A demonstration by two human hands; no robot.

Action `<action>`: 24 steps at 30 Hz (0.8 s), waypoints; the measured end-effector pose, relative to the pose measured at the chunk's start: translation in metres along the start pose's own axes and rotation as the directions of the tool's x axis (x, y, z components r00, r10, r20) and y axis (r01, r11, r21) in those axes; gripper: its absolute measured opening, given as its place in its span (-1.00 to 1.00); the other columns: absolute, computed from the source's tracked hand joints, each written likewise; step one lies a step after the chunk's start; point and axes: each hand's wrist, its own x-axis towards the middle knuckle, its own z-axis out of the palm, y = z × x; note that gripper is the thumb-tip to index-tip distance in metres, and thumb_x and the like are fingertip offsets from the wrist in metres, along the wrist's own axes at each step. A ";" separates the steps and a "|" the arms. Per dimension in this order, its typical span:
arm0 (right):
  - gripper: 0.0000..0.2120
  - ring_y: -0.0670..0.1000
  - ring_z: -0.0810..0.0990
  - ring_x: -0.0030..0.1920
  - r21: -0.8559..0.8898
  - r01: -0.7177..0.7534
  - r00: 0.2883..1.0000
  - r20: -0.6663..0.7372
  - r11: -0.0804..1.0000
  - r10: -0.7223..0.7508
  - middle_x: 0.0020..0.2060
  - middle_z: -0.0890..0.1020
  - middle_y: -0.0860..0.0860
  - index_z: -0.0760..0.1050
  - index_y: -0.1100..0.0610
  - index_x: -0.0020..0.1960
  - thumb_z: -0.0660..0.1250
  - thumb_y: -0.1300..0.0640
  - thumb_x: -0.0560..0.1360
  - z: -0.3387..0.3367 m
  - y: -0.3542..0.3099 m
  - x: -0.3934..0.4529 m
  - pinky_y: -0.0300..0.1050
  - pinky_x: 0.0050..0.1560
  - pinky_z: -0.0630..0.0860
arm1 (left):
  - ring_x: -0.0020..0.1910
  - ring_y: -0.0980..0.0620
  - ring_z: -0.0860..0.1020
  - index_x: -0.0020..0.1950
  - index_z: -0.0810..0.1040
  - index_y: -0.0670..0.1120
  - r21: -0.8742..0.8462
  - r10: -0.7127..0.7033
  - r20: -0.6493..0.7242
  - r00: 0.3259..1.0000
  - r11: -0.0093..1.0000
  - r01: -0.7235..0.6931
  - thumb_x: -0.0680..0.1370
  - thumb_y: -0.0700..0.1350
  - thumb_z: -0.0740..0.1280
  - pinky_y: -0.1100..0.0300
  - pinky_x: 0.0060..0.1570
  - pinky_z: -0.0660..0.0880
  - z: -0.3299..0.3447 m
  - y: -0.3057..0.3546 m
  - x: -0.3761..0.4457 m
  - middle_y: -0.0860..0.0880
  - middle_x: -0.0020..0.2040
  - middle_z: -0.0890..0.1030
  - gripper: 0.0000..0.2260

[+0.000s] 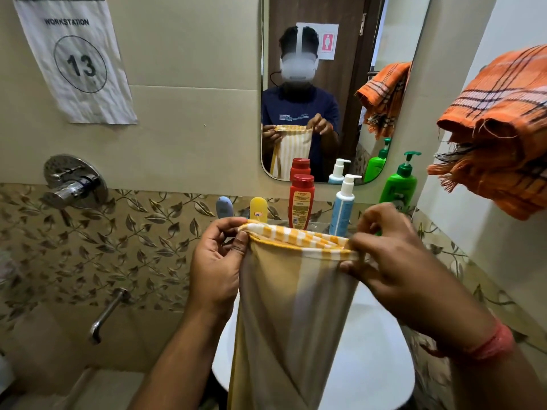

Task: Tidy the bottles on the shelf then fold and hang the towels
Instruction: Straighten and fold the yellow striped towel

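Nearest you, your left hand (217, 261) pinches the top corner of the yellow striped towel (296, 306) between thumb and fingers, at about 9 o'clock of the cloth. Your right hand (393, 261) grips the opposite corner at 3 o'clock, fingers curled round the hem. The towel hangs doubled from both hands, its top edge stretched level, its length falling toward 6 o'clock over the white basin (379, 365). It appears part-folded and is not yet hung.

Just beyond the towel's top edge, at 12 o'clock, the shelf (319, 224) carries the bottles upright in a row: a grey-blue bottle (224, 206), a yellow bottle (258, 209), a red bottle (301, 201), a blue pump bottle (343, 202), and a green pump bottle (399, 182) toward 2 o'clock. They stand near one another, none toppled. In my judgement the bottle tidying is complete or nearly so.

At 3 o'clock of the view, an orange checked towel (500, 125) sits folded high on the right; its support is hidden, so I cannot confirm that it is hung.

Farther off, the mirror (340, 54) lies at 12 o'clock, the wall tap (74, 184) at 9 o'clock, and a workstation sign (77, 60) at 10 o'clock.

Remaining, as judged: finish folding the striped towel and hang it.
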 end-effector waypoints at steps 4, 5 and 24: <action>-0.86 -0.20 0.41 -0.06 0.265 -0.034 0.999 -0.026 0.964 0.042 -0.04 0.38 -0.13 0.39 -0.07 -0.07 0.16 -0.12 0.54 -0.004 -0.020 0.002 -0.43 -0.13 0.37 | -0.03 0.06 0.65 0.03 0.60 0.00 0.014 -0.002 -0.023 1.000 1.000 0.002 0.58 -0.19 0.34 0.21 -0.04 0.57 0.007 0.008 0.014 0.03 -0.06 0.70 -0.89; -0.85 -0.17 0.42 -0.11 0.224 -0.016 1.000 0.012 0.975 0.013 -0.11 0.42 -0.14 0.38 -0.06 -0.07 0.15 -0.11 0.55 -0.006 -0.023 0.001 -0.39 -0.17 0.36 | -0.03 0.04 0.64 0.01 0.60 0.04 0.034 -0.007 -0.027 1.000 0.999 0.008 0.60 -0.21 0.33 0.17 -0.02 0.57 0.010 0.008 0.016 0.03 -0.07 0.69 -0.85; -0.78 -0.16 0.64 0.02 0.651 0.005 0.944 -0.253 0.759 0.212 -0.01 0.64 -0.13 0.51 0.01 0.14 0.32 0.07 0.50 -0.018 0.005 -0.009 -0.33 -0.06 0.57 | 0.06 0.07 0.65 0.16 0.57 -0.11 0.056 0.084 0.096 0.992 0.994 -0.089 0.59 -0.19 0.34 0.23 0.02 0.58 0.022 0.038 0.005 -0.07 0.06 0.67 -0.84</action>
